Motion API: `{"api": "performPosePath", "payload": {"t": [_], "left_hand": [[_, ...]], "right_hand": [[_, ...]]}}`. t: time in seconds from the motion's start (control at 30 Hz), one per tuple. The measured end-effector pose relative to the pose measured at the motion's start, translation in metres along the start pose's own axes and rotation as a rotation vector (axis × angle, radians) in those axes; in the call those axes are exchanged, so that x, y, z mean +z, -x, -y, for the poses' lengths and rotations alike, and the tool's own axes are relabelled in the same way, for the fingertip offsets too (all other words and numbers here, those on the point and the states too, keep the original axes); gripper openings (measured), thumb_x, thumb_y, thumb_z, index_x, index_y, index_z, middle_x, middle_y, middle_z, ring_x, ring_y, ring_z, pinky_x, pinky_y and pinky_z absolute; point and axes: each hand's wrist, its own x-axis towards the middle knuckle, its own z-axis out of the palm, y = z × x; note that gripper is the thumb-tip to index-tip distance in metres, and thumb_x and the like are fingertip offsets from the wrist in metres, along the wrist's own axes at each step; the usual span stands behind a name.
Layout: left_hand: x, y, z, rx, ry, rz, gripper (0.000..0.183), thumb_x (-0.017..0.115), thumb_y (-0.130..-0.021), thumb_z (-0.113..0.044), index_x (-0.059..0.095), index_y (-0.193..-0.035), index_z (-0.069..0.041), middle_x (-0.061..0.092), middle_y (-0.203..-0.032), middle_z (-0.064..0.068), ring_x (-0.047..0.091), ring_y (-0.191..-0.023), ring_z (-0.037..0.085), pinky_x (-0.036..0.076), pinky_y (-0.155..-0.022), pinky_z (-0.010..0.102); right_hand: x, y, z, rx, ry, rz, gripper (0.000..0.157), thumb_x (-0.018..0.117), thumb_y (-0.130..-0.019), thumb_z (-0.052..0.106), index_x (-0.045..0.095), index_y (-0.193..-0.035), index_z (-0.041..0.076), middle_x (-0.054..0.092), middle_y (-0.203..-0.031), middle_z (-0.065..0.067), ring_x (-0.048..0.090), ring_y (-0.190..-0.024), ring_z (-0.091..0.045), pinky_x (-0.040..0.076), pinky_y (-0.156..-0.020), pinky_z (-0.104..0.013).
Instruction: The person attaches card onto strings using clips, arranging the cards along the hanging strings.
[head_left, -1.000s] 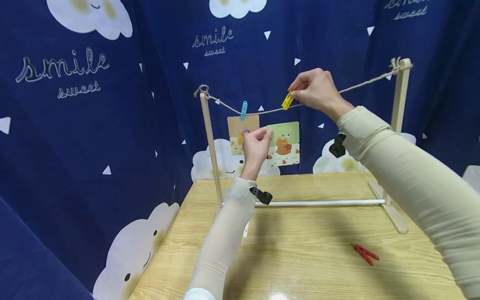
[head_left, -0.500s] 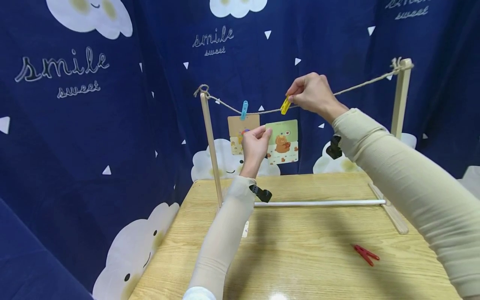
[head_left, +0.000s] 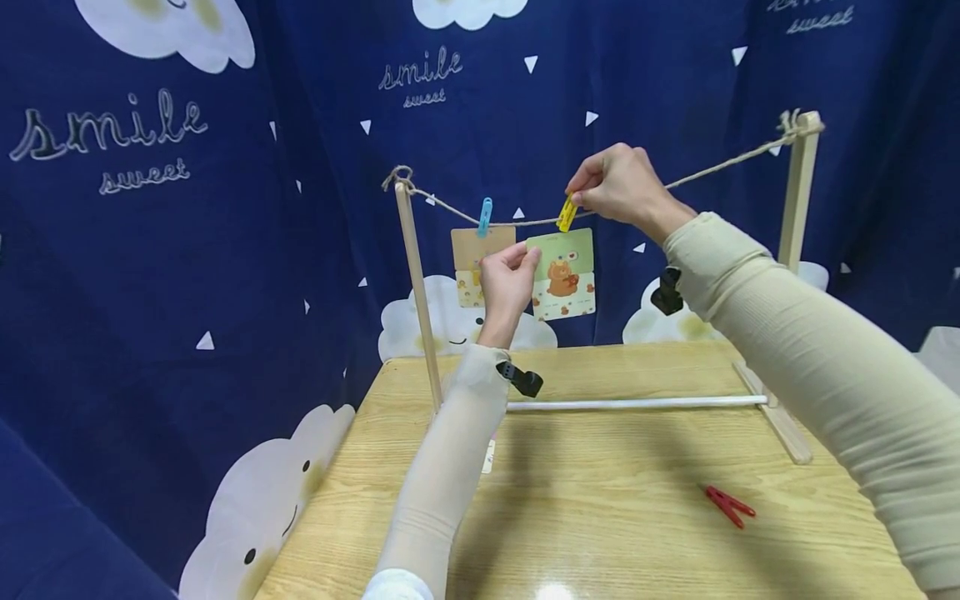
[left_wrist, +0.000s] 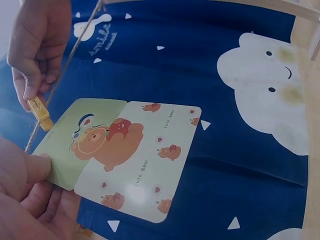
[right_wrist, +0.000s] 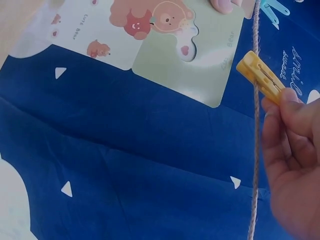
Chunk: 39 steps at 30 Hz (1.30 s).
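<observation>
My left hand (head_left: pixel 507 287) pinches the left edge of a green and white bear card (head_left: pixel 562 275), held just below the rope (head_left: pixel 528 222). With its thumb and fingers my right hand (head_left: pixel 622 187) pinches the handle end of a yellow clothespin (head_left: pixel 567 214). In the right wrist view the yellow clothespin (right_wrist: pixel 260 75) lies across the rope (right_wrist: pixel 256 150), its tip beside the top edge of the bear card (right_wrist: pixel 185 65). To the left, a blue clothespin (head_left: pixel 485 216) fixes a tan and yellow card (head_left: pixel 468 250) to the rope; my left hand covers part of that card.
The rope runs between two wooden posts, a left one (head_left: pixel 417 292) and a right one (head_left: pixel 798 192). A white rod (head_left: pixel 637 404) joins their bases on the wooden table (head_left: pixel 600 517). A red clothespin (head_left: pixel 727 505) lies at the right. Part of a card (head_left: pixel 488 457) shows beside my left forearm.
The right hand has lowered the yellow clothespin slightly leftward onto the rope line. My left hand has raised the bear card a little toward it. The head view has shifted slightly.
</observation>
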Motion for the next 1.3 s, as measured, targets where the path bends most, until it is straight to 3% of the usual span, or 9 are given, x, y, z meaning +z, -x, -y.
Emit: {"api": "performPosePath", "payload": {"t": [0.17,0.47,0.87,1.3], "left_hand": [[0.0004,-0.002,-0.0005,0.028,0.023,-0.003,0.02,0.074,-0.098,-0.019,0.08,-0.113,-0.007,0.08,-0.1,0.007,0.072,-0.089,0.013,0.055,-0.072,0.025],[0.0007,-0.0033,-0.0034,0.03,0.038,-0.006,0.022,0.074,-0.098,-0.019,0.079,-0.115,-0.006,0.08,-0.104,0.008,0.073,-0.093,0.012,0.057,-0.077,0.025],[0.0007,-0.0022,-0.0052,0.012,0.018,-0.002,0.022,0.074,-0.098,-0.022,0.08,-0.116,-0.009,0.079,-0.105,0.004,0.073,-0.097,0.012,0.058,-0.082,0.028],[0.0011,-0.0005,-0.0063,0.028,0.023,0.014,0.023,0.073,-0.099,-0.022,0.079,-0.116,-0.009,0.08,-0.104,0.004,0.073,-0.094,0.012,0.058,-0.079,0.027]], "right_hand": [[-0.0012,0.0005,0.0001,0.009,0.0,0.02,0.014,0.071,-0.098,0.013,0.079,-0.108,0.007,0.076,-0.11,-0.01,0.073,-0.095,-0.022,0.061,-0.084,-0.033],[-0.0002,0.0016,-0.003,0.013,0.023,0.036,0.016,0.072,-0.096,0.014,0.079,-0.11,0.008,0.077,-0.111,-0.012,0.068,-0.095,-0.024,0.056,-0.074,-0.025],[-0.0026,0.0013,-0.0019,0.014,0.035,0.091,0.023,0.069,-0.099,0.016,0.077,-0.119,0.006,0.076,-0.114,-0.013,0.067,-0.099,-0.025,0.057,-0.086,-0.036],[-0.0041,0.0018,-0.0006,0.008,0.055,0.135,0.028,0.067,-0.1,0.017,0.074,-0.125,0.005,0.076,-0.117,-0.014,0.066,-0.102,-0.025,0.056,-0.09,-0.04]]}}
